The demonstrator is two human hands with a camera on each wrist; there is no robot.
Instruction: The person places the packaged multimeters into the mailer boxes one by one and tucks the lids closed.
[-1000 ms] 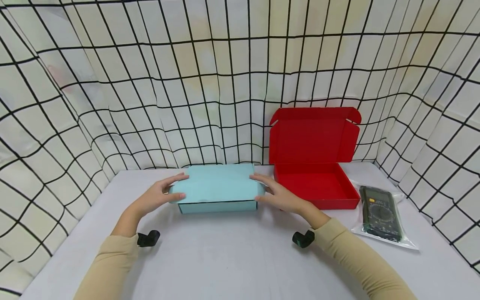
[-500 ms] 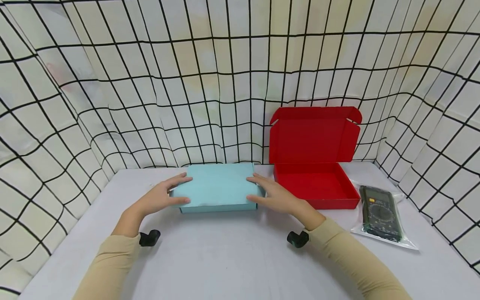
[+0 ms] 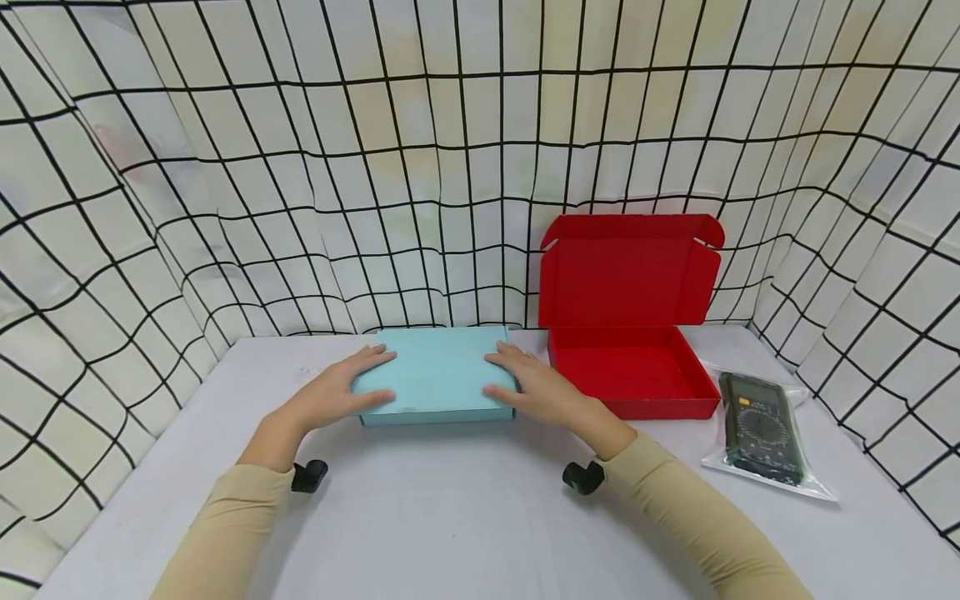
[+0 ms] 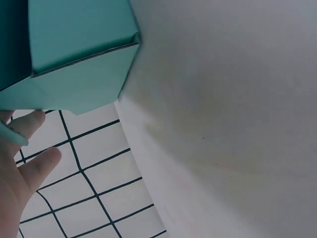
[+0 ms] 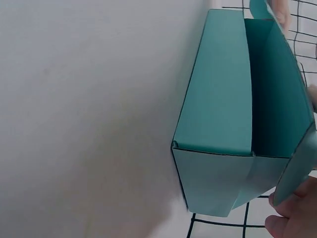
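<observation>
Blue box [image 3: 438,416], lying on the counter [image 3: 450,517]: left hand [image 3: 337,396] and right hand [image 3: 546,390], both spread wide, are touching its lid [image 3: 442,367]. Red box [image 3: 671,408] is standing nearby, its flap [image 3: 630,271] raised.

One blue box [image 3: 442,371] and one red box [image 3: 630,271] make two of a kind. There is one multimeter [image 3: 761,429] and one bag [image 3: 812,488]. A left grip [image 3: 333,396] and a right grip [image 3: 543,392] make two. Sleeves [image 3: 232,525] number two, and black wrist pieces [image 3: 310,476] also two. There is one worktop [image 3: 450,517].
</observation>
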